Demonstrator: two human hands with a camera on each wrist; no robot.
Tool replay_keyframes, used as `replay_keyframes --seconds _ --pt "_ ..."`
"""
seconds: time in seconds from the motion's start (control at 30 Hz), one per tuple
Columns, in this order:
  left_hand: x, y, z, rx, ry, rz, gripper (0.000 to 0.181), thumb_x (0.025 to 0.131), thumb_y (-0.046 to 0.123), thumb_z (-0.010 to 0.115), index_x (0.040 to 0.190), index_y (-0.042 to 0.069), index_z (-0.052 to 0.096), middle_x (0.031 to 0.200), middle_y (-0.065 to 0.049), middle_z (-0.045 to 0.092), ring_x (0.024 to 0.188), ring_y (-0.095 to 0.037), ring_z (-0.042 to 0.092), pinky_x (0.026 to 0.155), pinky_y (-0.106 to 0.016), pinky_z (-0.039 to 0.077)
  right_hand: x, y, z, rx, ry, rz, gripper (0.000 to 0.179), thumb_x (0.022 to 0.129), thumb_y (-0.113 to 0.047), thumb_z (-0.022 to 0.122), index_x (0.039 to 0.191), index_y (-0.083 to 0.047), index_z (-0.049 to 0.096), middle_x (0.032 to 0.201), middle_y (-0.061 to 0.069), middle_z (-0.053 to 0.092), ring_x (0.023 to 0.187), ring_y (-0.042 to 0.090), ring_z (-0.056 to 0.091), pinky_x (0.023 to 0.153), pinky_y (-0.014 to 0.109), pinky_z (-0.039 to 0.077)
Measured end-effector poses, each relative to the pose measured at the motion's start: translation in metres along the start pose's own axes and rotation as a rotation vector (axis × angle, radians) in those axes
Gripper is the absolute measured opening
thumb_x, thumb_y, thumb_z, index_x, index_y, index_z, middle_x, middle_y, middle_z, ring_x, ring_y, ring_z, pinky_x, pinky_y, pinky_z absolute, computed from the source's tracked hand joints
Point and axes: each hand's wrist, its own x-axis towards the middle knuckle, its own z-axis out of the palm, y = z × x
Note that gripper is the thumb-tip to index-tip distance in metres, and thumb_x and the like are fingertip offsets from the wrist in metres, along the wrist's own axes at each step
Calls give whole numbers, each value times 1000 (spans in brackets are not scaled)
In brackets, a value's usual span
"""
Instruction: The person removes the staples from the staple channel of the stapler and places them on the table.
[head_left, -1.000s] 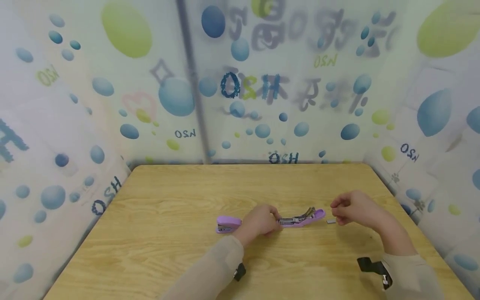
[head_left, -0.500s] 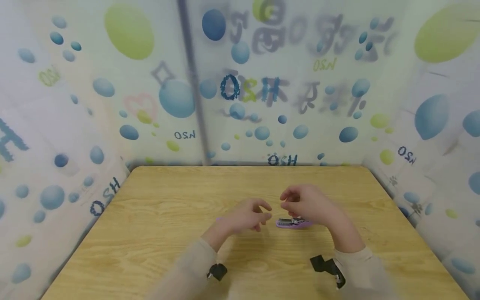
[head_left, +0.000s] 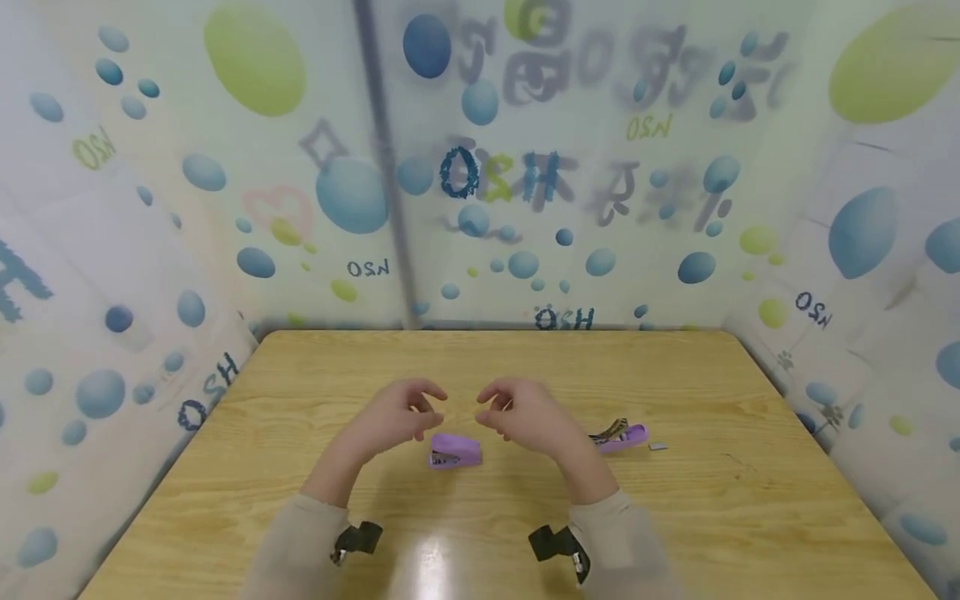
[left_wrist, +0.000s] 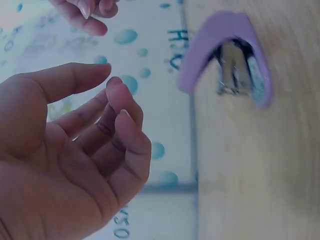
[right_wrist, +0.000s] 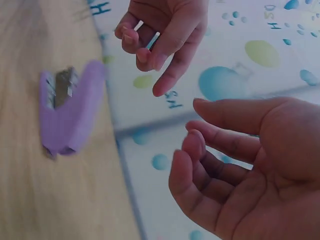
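Observation:
Above the table, my left hand hovers with bent, loose fingers and nothing in its grasp. Facing it across a small gap is my right hand, also holding nothing, its fingers relaxed. Just below and between them a small purple stapler rests on the table; both wrist views show this stapler with its mouth partly apart. To the right, partly hidden behind my right forearm, lies a second purple stapler, swung wide with its metal magazine raised. Beside its end is a small grey strip of staples.
The wooden table reaches back to a wall covering printed with blue and green drops. Similar covering flanks it on both sides. Dark wrist straps sit at the cuffs.
My left hand has let go of the opened stapler and moved left. My right hand has come left from beside the staples, past that stapler. Both staplers lie about where they were.

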Motion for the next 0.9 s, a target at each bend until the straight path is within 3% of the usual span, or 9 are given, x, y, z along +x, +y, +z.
replay_keyframes --seconds 0.27,0.5,0.63,0.9 --pt "-12 -37 11 44 8 -63 40 76 18 73 112 13 58 82 -6 60 62 -17 55 54 -31 45 16 -2 43 5 47 5 29 82 -31 67 108 -20 61 80 1 55 53 12 45 48 26 39" --pt "-8 -56 22 22 -54 -20 35 74 11 70 108 11 60 80 -9 63 63 -19 60 56 -32 47 23 1 65 33 54 -37 36 80 -30 70 113 -18 62 77 2 50 49 11 38 44 25 34" --pt "-5 -62 25 12 -62 -23 32 73 9 71 104 9 62 81 -10 65 65 -18 60 57 -31 47 23 0 71 16 47 -52 36 80 -26 70 113 -14 62 73 3 50 53 11 41 45 26 36" --pt "-2 -60 28 13 -59 2 31 70 3 69 100 8 63 79 -9 67 67 -16 59 59 -30 47 23 4 79 8 50 -24 26 78 -21 72 102 -15 66 75 3 55 62 14 48 51 27 40"
